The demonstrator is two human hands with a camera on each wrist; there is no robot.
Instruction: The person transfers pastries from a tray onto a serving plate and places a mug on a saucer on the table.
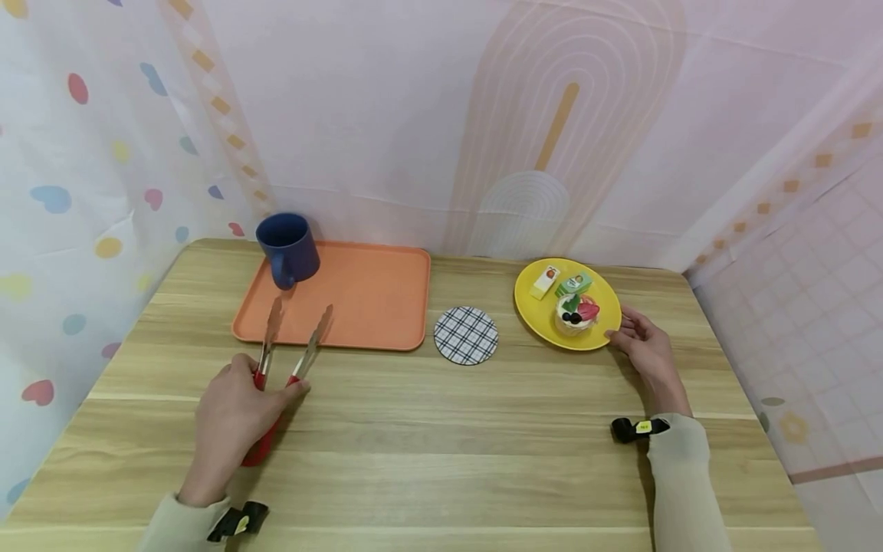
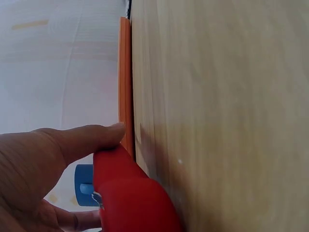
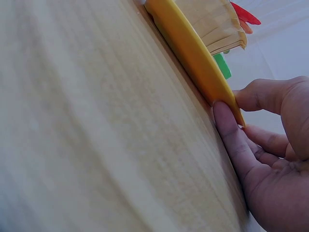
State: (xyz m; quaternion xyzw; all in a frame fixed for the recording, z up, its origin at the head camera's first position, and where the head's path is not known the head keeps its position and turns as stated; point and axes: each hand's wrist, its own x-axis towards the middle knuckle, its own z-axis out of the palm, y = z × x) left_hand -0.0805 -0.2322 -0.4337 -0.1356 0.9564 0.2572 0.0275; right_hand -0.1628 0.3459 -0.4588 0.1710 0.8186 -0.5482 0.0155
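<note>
In the head view my left hand (image 1: pixel 237 410) grips a pair of tongs (image 1: pixel 315 337) with red handles and metal arms. The arms are spread, and their tips lie over the front left of an orange tray (image 1: pixel 372 299). The left wrist view shows the thumb against the red handle (image 2: pixel 137 200). My right hand (image 1: pixel 650 359) pinches the near right rim of a yellow plate (image 1: pixel 534 318). On that plate sit a fruit-topped cupcake (image 1: pixel 578 316), a yellow-and-white carton (image 1: pixel 545 282) and a green carton (image 1: pixel 575 284).
A dark blue mug (image 1: pixel 293 257) stands at the tray's back left corner. Between tray and plate lies a round checked coaster (image 1: pixel 466 336). Behind the wooden table (image 1: pixel 441 445) hangs a patterned cloth (image 1: pixel 372 115).
</note>
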